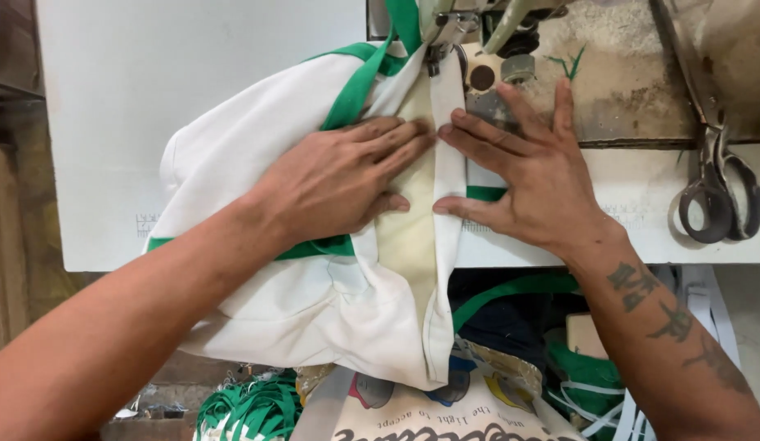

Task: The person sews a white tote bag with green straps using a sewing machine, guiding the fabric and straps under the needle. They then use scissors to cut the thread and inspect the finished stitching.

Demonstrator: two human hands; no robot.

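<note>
White cloth with green binding tape was bunched up soft and wrinkly at the worktop front edge, hanging off it toward the lap. Left hand lay flat on it, fingers stretched out and close together, not gripping anything. Right hand pressed the folded seam strip, fingers splayed. Seam ran up under the metal presser foot. Steel scissors sat near the right edge.
</note>
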